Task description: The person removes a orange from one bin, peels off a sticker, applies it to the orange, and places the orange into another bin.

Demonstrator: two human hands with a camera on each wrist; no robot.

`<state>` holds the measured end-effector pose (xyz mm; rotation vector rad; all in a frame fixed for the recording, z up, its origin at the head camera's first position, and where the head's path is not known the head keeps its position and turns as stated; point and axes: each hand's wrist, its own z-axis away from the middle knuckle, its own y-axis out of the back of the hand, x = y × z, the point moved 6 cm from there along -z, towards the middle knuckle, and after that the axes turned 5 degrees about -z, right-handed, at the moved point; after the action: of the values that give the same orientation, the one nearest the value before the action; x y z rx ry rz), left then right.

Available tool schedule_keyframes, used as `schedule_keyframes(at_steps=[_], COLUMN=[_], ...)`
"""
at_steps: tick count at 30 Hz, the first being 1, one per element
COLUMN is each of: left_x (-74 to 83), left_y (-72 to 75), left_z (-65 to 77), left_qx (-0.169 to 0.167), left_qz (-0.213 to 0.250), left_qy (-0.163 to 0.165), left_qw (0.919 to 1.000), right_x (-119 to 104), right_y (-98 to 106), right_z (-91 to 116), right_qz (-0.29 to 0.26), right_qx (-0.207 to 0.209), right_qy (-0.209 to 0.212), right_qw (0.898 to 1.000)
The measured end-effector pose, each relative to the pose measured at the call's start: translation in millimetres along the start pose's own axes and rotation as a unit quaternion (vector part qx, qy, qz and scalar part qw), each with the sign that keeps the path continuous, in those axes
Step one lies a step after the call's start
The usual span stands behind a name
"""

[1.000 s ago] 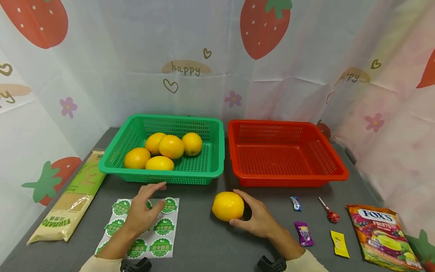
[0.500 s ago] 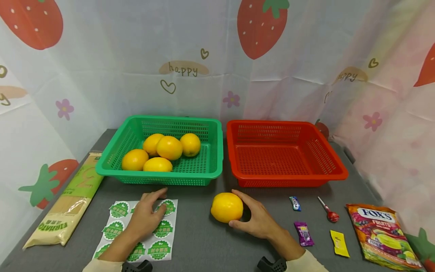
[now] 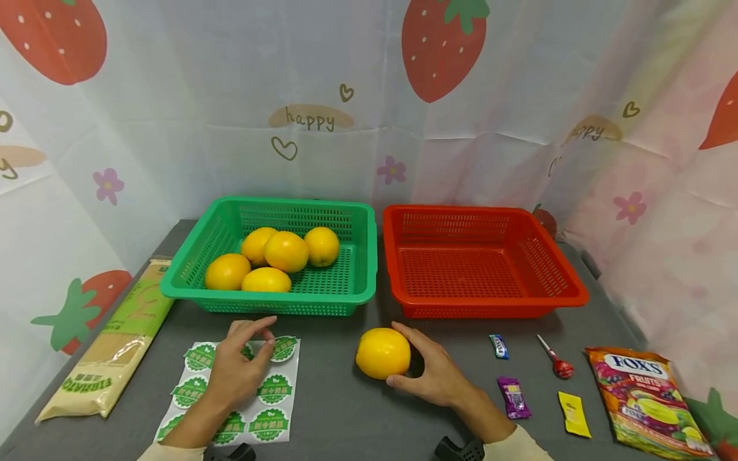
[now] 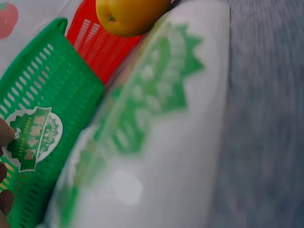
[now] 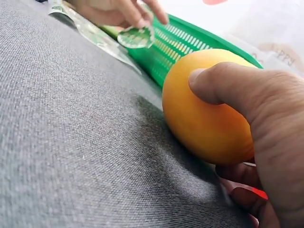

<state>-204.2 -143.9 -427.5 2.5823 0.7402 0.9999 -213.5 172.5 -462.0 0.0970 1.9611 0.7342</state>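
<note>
My right hand (image 3: 434, 374) holds a yellow-orange orange (image 3: 377, 354) low over the table, thumb on the near side and fingers behind. The right wrist view shows the thumb pressed on the orange's skin (image 5: 199, 118). My left hand (image 3: 236, 371) is above a white sheet of stickers (image 3: 270, 408) bearing green round labels. Its fingertips pinch one green-and-white sticker (image 4: 33, 137), which hangs off the fingers at the left edge of the left wrist view. The sheet's raised edge, blurred, fills the middle of that view.
A green basket (image 3: 323, 299) with several oranges stands behind my left hand, a red basket (image 3: 490, 301) to its right. A noodle packet (image 3: 109, 355) lies left. Wrapped candies (image 3: 513, 397), a lollipop (image 3: 562, 368) and a Fox's candy bag (image 3: 648, 403) lie right.
My left hand has shifted slightly left and its thumb and fingertips now pinch a sticker near the sheet's far edge. My right hand keeps its hold on the orange, nearly still.
</note>
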Motion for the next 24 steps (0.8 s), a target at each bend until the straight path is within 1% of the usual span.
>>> schedule_keyframes(at_steps=[3,6,8,10,13,17,19,21,24], left_x=[15.6,27.6,34.6,42.1,55.0,69.4,73.9,76.3,77.2], left_y=[3.8,2.4,-1.7,-7.1,-16.7,-29.1,-34.0,-38.3,-45.6], left_z=[-8.5,-16.0,-19.9,-22.7,-27.7,-35.6,-37.8,-38.9,-39.4], left_qx=[-0.009,-0.046,-0.075,-0.099,-0.115,-0.122,-0.128,-0.134,-0.145], left_qz=[0.028,0.081,0.121,0.152,0.193,0.226,0.236,0.242,0.241], left_qy=[-0.008,0.007,0.021,0.037,0.035,0.016,0.013,0.015,0.032], left_qw=[0.9996,0.9957,0.9896,0.9827,0.9739,0.9662,0.9633,0.961,0.9591], right_x=[-1,-1,-1,-1,0,0,-1,-2,-3], right_y=[0,0,0,0,0,0,0,-1,-1], right_z=[-1,-1,0,1,2,1,1,0,0], right_qz=[-0.004,-0.007,-0.008,-0.01,-0.013,-0.013,-0.01,-0.008,-0.008], right_qx=[0.003,0.003,0.002,-0.001,-0.004,-0.003,-0.004,-0.005,-0.01], right_qy=[0.0,-0.007,-0.011,-0.013,-0.014,-0.012,-0.009,-0.006,-0.004], right_qw=[1.0,1.0,1.0,1.0,1.0,1.0,1.0,1.0,1.0])
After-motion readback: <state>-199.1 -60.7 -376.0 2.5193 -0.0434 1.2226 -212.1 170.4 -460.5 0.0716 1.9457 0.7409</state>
